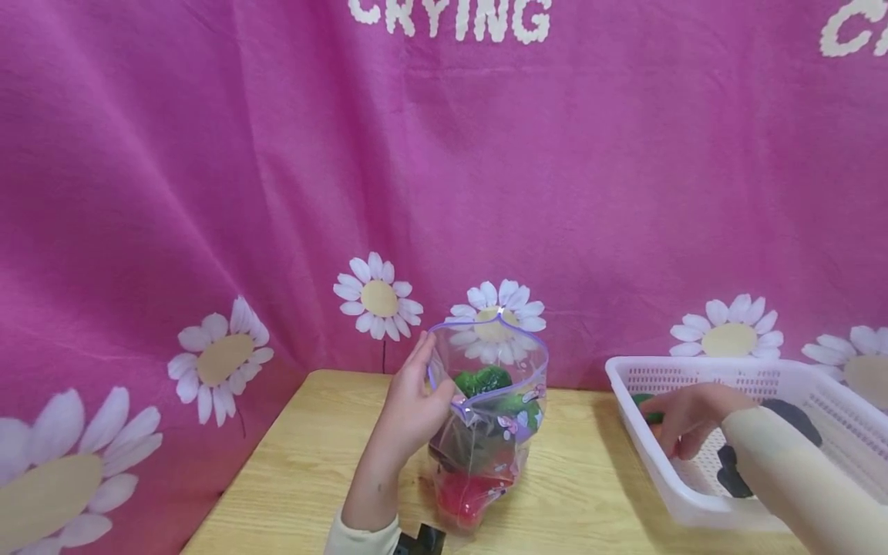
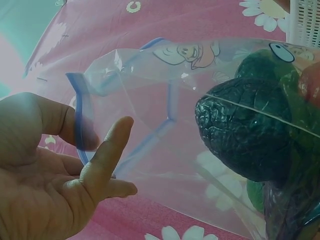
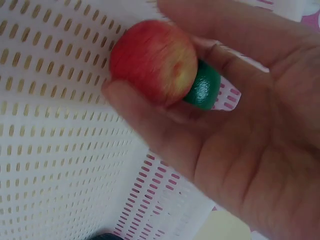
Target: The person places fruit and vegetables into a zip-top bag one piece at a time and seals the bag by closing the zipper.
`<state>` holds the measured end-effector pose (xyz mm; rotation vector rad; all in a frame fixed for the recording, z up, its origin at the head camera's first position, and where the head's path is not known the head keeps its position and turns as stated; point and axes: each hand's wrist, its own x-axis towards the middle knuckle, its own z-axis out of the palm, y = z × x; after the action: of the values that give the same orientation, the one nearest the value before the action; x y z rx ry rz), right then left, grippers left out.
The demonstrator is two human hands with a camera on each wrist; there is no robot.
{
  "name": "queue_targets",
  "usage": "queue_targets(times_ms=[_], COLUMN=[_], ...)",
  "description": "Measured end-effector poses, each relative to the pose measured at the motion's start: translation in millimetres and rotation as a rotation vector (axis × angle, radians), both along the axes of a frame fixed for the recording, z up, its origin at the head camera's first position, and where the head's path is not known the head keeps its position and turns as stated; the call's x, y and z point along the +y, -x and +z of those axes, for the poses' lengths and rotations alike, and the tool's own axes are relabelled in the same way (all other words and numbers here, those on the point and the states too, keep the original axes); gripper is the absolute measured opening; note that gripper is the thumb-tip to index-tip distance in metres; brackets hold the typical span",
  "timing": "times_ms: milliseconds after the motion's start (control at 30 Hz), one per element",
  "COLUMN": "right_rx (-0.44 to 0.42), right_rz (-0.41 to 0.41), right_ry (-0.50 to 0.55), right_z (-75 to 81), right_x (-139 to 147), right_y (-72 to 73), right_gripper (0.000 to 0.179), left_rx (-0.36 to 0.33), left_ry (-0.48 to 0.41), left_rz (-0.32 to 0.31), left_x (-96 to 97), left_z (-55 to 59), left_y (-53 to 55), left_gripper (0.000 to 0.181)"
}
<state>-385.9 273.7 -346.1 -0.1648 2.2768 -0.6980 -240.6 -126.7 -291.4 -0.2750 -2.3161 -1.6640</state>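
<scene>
A clear zip bag (image 1: 477, 432) with a purple-edged mouth stands on the table, its top spread wide. My left hand (image 1: 418, 401) holds the bag's rim at its left side, the thumb and fingers on either side of the edge. Inside the bag show a leafy green piece (image 1: 486, 379), a dark green bumpy piece (image 2: 240, 130) and something red (image 1: 466, 493) at the bottom. Over at the right, my right hand (image 1: 701, 415) reaches into a white basket (image 1: 683, 493). Its fingers and thumb grip a red and yellow apple (image 3: 152, 62). A shiny green thing (image 3: 205, 86) shows just behind the apple.
Two dark pieces, one angular (image 1: 732, 472) and one rounded (image 1: 796, 420), lie in the basket near my right forearm. The wooden table (image 1: 305, 455) ends against a pink cloth (image 1: 597, 193) with white daisies, hanging behind it.
</scene>
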Motion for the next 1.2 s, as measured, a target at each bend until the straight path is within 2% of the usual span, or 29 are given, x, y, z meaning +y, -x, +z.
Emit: queue_targets(times_ms=[67, 200, 300, 567, 767, 933, 1033, 1200], right_rx=[0.03, 0.119, 0.166, 0.246, 0.344, 0.486, 0.586, 0.732], right_rz=[0.018, 0.108, 0.139, 0.147, 0.155, 0.241, 0.318, 0.382], right_ry=[-0.032, -0.073, -0.079, -0.083, -0.05, -0.076, -0.031, 0.04], right_z=[0.0, 1.9, 6.9, 24.4, 46.5, 64.6, 74.5, 92.5], right_x=[3, 8, 10, 20, 20, 14, 4, -19], right_y=[-2.6, -6.2, -7.8, -5.6, -5.0, -9.2, -14.0, -28.9], right_gripper=[0.071, 0.044, 0.034, 0.03, 0.036, 0.04, 0.038, 0.041], left_rx=[0.002, 0.018, 0.019, -0.004, -0.012, -0.001, 0.004, -0.002], left_ry=[0.004, 0.004, 0.0, 0.008, -0.009, -0.011, -0.009, -0.002], left_rz=[-0.002, -0.007, -0.011, -0.009, -0.018, -0.022, -0.021, -0.016], left_x=[0.8, 2.1, 2.3, 1.3, 1.0, 1.2, 1.4, 1.4], left_z=[-1.1, -2.5, -2.4, 0.0, 0.2, 1.2, 2.3, 2.4], left_y=[-0.4, -1.0, -1.7, -2.3, -0.6, 0.4, 0.1, -1.5], left_gripper=[0.07, 0.069, 0.069, 0.068, 0.069, 0.069, 0.07, 0.071])
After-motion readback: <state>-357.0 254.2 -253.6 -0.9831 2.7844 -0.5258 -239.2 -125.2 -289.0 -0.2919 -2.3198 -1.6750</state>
